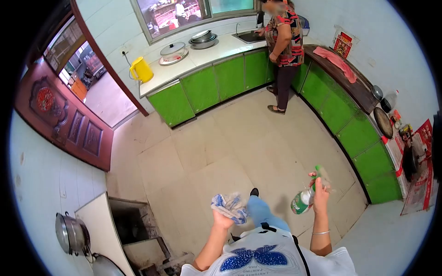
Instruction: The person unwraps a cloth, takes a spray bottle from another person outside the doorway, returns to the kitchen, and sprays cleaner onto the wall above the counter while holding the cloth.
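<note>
In the lower middle, my left hand [223, 219] is closed on a crumpled white and blue cloth [229, 208] that hangs over the fingers. On the right, my right hand [321, 191] is wrapped round the neck of a spray bottle [302, 201] with a green label and a green spray head. The bottle tilts down to the left. The two hands are well apart, with my blue-trousered leg between them. Tiled floor [207, 152] lies in front of both.
Another person [286, 39] stands at the sink [251, 37]. Green cabinets [198, 89] line two walls. A yellow jug [142, 70] and pans [202, 40] sit on the counter. A pink cloth [336, 64] lies on the right counter. An open door [69, 122] and a pot [71, 233] are left.
</note>
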Demonstrator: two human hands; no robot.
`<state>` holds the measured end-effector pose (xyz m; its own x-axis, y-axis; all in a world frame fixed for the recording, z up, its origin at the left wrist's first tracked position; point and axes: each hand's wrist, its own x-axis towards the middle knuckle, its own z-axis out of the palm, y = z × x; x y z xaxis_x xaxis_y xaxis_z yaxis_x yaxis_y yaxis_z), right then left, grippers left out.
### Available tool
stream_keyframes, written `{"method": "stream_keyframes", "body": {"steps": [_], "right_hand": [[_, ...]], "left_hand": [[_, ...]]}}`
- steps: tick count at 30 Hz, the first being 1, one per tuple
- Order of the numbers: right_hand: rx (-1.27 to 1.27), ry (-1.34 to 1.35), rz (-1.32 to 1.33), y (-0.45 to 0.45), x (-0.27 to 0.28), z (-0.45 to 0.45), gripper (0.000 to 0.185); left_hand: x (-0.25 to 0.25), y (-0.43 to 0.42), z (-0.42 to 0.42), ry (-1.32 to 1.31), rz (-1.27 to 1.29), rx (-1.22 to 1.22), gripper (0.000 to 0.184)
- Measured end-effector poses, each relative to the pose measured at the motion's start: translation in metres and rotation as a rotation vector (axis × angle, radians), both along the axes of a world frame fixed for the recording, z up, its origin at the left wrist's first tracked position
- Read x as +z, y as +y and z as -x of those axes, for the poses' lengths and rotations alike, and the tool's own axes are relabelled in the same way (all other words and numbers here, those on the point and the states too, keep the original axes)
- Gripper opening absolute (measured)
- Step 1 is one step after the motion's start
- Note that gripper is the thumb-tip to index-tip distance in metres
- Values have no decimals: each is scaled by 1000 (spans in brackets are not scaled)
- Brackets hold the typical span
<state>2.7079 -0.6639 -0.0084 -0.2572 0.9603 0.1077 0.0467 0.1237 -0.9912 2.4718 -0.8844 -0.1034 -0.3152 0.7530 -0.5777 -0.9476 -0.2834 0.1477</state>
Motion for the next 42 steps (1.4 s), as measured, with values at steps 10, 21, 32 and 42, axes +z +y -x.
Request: {"method": "stream_keyframes", "body": {"steps": [10, 21, 32, 42], "right_hand": [[19, -112, 89, 185, 29, 137, 32], [33, 126, -16, 294, 6, 302, 37], [-63, 14, 3, 369, 25, 449, 34], [-111, -55, 0, 448, 11, 553, 31]], "left_hand": [[4, 137, 164, 51, -416, 133, 50], [-43, 262, 323, -55, -276, 192, 47], [-3, 381, 542, 72, -170, 75, 45], [-15, 488, 611, 25, 21, -18, 39]]}}
